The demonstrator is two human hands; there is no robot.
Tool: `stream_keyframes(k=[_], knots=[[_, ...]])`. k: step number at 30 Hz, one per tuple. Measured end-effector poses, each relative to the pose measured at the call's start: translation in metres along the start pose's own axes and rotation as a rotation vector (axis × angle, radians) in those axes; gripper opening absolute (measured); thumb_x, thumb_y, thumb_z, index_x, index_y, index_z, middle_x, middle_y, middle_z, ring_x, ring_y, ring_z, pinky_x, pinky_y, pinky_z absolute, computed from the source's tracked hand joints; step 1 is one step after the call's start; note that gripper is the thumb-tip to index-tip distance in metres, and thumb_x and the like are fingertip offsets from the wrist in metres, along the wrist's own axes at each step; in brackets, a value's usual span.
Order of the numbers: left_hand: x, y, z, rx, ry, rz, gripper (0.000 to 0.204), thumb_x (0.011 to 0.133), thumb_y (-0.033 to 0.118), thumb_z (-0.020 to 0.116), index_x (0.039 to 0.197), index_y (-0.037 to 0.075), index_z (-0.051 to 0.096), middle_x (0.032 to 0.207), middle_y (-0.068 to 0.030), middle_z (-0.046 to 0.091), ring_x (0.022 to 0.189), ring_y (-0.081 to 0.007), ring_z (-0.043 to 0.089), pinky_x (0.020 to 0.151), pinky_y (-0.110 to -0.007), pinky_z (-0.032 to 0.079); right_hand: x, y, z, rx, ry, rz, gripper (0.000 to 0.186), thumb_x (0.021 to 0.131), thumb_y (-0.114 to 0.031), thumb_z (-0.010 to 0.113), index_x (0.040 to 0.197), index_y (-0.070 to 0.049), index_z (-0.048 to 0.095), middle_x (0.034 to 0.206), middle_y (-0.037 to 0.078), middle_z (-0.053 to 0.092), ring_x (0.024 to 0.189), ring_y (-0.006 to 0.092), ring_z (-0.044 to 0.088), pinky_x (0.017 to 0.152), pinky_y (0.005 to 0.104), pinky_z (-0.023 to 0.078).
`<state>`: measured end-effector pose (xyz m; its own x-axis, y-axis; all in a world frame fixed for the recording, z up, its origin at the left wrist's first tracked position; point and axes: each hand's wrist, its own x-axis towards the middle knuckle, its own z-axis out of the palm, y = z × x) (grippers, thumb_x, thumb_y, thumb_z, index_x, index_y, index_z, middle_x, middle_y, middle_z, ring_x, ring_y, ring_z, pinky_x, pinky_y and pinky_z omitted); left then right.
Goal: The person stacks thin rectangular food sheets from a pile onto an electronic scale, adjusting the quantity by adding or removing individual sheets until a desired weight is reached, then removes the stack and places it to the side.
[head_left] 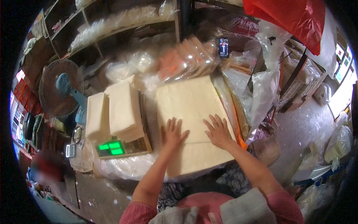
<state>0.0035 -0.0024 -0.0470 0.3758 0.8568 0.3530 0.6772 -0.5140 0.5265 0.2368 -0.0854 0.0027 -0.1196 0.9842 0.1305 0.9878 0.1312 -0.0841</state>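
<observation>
A wide cream-coloured sheet, paper or thin plastic (186,95), lies spread before me, with a crease running across its lower part. My left hand (173,133) rests flat on its left side, fingers spread. Over on the right side, my right hand (219,133) presses down in the same way, fingers apart. Neither hand grips anything. Left of the sheet, two folded cream stacks (125,108) sit side by side on a digital scale (140,146) with a lit green display. Whether the sheet is one layer or several, I cannot tell.
Clear bags with orange-brown contents (188,58) lie behind the sheet. A phone (223,47) stands upright beyond them. At the left is a blue fan (63,87). Crumpled clear plastic (263,89) crowds the right side, and a red plastic sheet (294,18) hangs above.
</observation>
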Motion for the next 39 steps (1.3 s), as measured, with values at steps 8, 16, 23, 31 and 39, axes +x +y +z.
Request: stream_keyframes(k=[8,16,23,31,39], knots=[[-0.032,0.000,0.009,-0.622,0.218,-0.334,0.081,0.081,0.017,0.068,0.143,-0.003,0.020,0.150,-0.0254,0.013,0.139,-0.0353,0.021,0.109,-0.043,0.029,-0.016,-0.067,-0.018,-0.002,-0.071,0.169,0.055,0.097,-0.043,0.036,0.141,-0.010,0.036,0.142,0.014,0.038,0.132,0.0302,0.033,0.109,0.0540,0.020],[-0.017,0.044,-0.125,-0.845,0.249,-0.089,0.088,0.074,-0.011,0.061,0.147,0.001,0.014,0.155,-0.0150,0.013,0.142,-0.0228,0.015,0.114,-0.034,0.018,-0.024,-0.039,0.014,0.051,0.078,0.053,0.052,0.095,-0.033,0.043,0.137,-0.003,0.037,0.146,0.016,0.030,0.137,0.0314,0.024,0.109,0.0577,0.014],[0.032,-0.042,-0.280,-1.038,0.372,-0.342,0.076,0.075,-0.012,0.060,0.143,-0.002,0.028,0.123,-0.0139,0.055,0.095,-0.0216,0.060,0.074,-0.029,0.052,-0.023,-0.047,0.017,0.068,0.120,0.008,0.053,0.093,-0.029,0.049,0.139,-0.005,0.035,0.147,0.014,0.030,0.139,0.0289,0.022,0.113,0.0532,0.011],[0.032,-0.069,-0.277,-0.875,0.287,-0.623,0.070,0.073,-0.003,0.067,0.135,-0.011,0.036,0.127,-0.0216,0.051,0.101,-0.0256,0.058,0.082,-0.033,0.049,-0.023,-0.048,0.012,0.085,0.126,0.029,0.054,0.092,-0.028,0.051,0.138,-0.004,0.036,0.146,0.014,0.031,0.138,0.0292,0.023,0.112,0.0546,0.012],[0.015,-0.219,-0.325,0.807,0.372,-0.630,0.046,0.074,0.046,0.072,0.074,0.000,0.067,0.075,-0.0196,0.066,0.069,-0.0345,0.064,0.064,-0.047,0.048,-0.023,-0.049,0.014,0.122,0.119,0.027,0.053,0.092,-0.029,0.050,0.138,-0.006,0.036,0.147,0.012,0.030,0.139,0.0289,0.022,0.112,0.0545,0.012]])
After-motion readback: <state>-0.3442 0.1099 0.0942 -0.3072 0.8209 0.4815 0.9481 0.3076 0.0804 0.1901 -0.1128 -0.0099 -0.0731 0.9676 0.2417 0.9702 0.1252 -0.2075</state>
